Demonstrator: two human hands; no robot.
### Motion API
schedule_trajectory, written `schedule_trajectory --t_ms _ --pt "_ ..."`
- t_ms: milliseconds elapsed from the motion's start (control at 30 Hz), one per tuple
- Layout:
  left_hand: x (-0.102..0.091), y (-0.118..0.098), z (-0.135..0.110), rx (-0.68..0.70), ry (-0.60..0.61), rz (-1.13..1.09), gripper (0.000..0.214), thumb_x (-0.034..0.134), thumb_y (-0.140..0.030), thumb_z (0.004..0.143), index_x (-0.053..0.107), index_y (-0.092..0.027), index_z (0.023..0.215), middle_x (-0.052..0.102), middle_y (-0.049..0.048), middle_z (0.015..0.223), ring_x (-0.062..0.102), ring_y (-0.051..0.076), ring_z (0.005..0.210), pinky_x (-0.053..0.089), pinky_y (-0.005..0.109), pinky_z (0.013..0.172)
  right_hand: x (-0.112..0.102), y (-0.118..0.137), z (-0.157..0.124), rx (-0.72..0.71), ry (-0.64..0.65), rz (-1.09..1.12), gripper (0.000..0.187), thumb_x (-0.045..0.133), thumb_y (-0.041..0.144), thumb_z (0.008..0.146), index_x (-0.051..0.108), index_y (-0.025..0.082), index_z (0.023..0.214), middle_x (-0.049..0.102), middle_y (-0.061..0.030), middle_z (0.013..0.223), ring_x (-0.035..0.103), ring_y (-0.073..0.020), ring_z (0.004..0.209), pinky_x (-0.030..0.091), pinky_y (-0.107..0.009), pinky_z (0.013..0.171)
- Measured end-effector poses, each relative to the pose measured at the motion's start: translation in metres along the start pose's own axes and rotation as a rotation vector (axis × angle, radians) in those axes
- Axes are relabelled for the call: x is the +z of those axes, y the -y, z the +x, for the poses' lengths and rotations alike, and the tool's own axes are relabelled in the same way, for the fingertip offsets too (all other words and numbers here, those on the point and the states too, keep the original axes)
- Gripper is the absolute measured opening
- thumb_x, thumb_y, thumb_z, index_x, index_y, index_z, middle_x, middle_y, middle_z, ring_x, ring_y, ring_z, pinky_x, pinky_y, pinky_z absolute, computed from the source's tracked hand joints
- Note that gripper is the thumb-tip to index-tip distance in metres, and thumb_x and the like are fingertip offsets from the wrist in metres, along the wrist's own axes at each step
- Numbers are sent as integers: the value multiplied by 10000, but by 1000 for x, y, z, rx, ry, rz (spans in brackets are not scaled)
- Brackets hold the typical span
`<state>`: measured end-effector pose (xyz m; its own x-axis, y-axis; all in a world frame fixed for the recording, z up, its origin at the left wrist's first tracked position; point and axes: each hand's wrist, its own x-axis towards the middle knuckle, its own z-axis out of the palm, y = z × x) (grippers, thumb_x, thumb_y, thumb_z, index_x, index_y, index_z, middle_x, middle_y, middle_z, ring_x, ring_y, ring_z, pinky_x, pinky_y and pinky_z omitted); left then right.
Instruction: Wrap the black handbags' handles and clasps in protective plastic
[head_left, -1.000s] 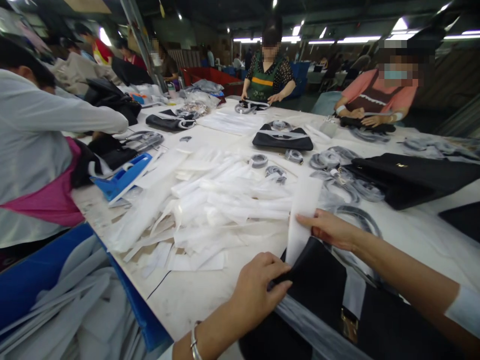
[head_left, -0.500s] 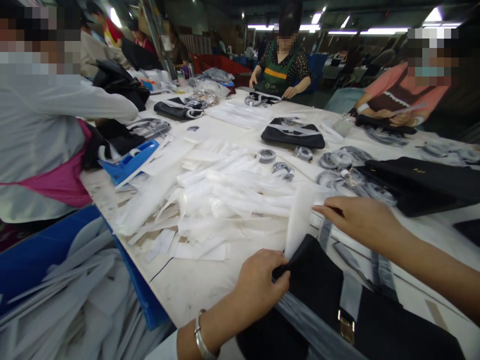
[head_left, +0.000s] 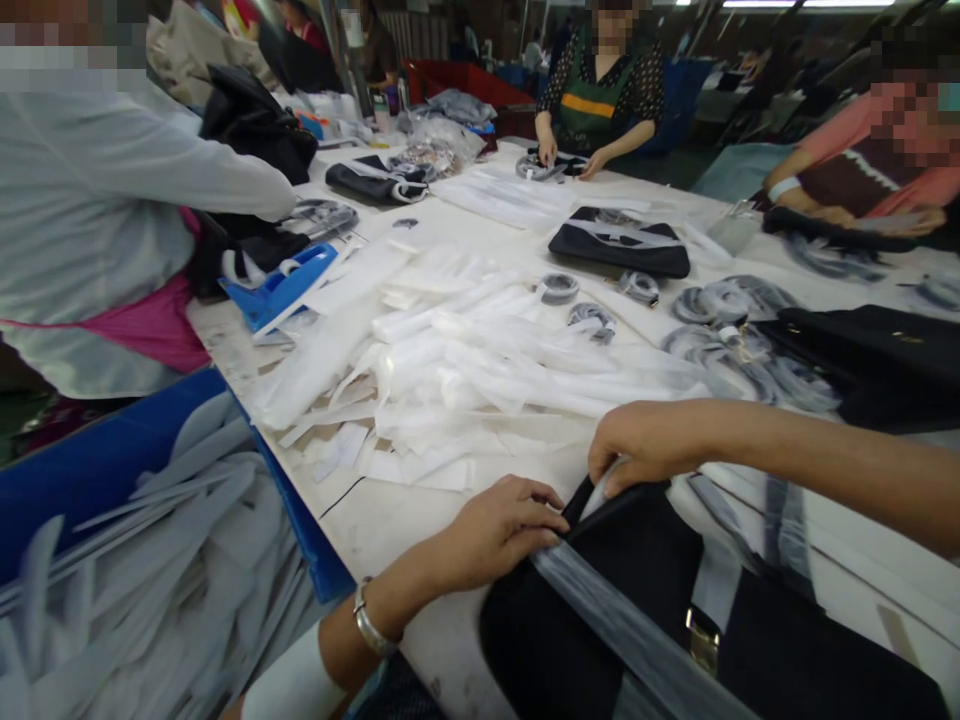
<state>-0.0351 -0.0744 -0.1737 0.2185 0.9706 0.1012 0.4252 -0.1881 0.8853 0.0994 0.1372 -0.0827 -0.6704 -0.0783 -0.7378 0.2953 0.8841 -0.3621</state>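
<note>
A black handbag (head_left: 630, 570) with a gold clasp (head_left: 703, 638) lies in front of me, a strap wrapped in clear film (head_left: 622, 615) running across it. At its near left corner, my left hand (head_left: 495, 535) grips the edge of the opening between thumb and fingers. Over that opening, my right hand (head_left: 649, 450) pinches a white foam sheet (head_left: 602, 495). Most of the sheet is inside the bag, and only a small part shows beneath the fingers.
Loose white foam sheets (head_left: 450, 370) are heaped on the table beyond my hands. A blue bin (head_left: 97, 440) full of white strips stands left of the table. Coiled wrapped straps (head_left: 739, 310) and another black bag (head_left: 619, 245) lie farther off. Co-workers stand around the table.
My right hand has moved left and down to the bag's opening, taking the white foam sheet into it. The sheet stood upright above the bag before. My left hand stays at the bag's edge.
</note>
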Motion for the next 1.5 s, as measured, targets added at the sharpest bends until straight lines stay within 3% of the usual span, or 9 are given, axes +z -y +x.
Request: schedule_trajectory --t_ms 200,367,633,800,900,1000,1167,1333,1500 --pt "-10 12 5 -19 185 -254 246 748 -369 819 743 -210 1006 622 57 1067 616 144 872 497 214 795 1 2 34 -65 238 62 301 688 381 779 792 181 977 753 -27 778 583 -136 622 384 -236 588" --pt "1 10 7 -110 62 -404 146 756 -324 811 763 -179 804 614 36 959 608 114 801 483 182 726 10 1 46 -173 264 184 279 670 376 794 795 163 925 732 -11 719 578 -121 616 392 -206 579" --pt "8 -8 3 -110 -107 -349 142 713 -326 852 758 -194 825 648 45 979 637 148 932 505 229 856 27 9 36 -253 293 516 365 605 451 846 769 184 1031 737 0 834 634 -153 744 450 -208 680" --pt "11 -18 -30 -316 -202 -245 142 609 -268 926 730 -198 957 686 24 913 638 121 829 490 190 722 25 17 33 -181 440 444 225 597 265 778 787 197 877 665 52 686 572 -128 649 413 -194 594" --pt "20 -28 -58 -394 -92 -152 233 683 -422 867 732 -210 951 718 16 859 654 146 785 475 222 703 23 18 40 -157 537 417 184 601 242 747 769 169 768 571 60 589 484 -102 566 359 -186 519" --pt "37 -33 -75 -398 -44 -66 330 739 -466 806 725 -218 1023 742 36 895 662 199 857 472 266 743 26 19 47 -207 529 432 198 588 275 777 741 155 744 528 54 584 469 -97 571 351 -182 521" --pt "61 -31 -75 -453 -284 -145 81 751 -183 788 762 -230 853 741 -3 777 654 153 755 466 238 720 40 22 42 -195 454 507 289 592 388 808 629 152 647 422 60 547 374 -81 518 283 -185 456" --pt "60 -32 -73 -596 -340 -335 115 821 -199 699 775 -213 804 721 -13 706 643 127 649 463 200 614 51 25 24 -58 360 553 345 597 471 804 571 175 628 415 54 554 360 -91 515 259 -197 421" --pt "61 -34 -70 -562 -291 -513 96 814 -217 716 788 -202 807 754 4 755 682 134 694 498 187 655 48 38 14 -43 367 403 306 623 330 722 453 188 511 294 58 484 264 -81 437 159 -226 375"
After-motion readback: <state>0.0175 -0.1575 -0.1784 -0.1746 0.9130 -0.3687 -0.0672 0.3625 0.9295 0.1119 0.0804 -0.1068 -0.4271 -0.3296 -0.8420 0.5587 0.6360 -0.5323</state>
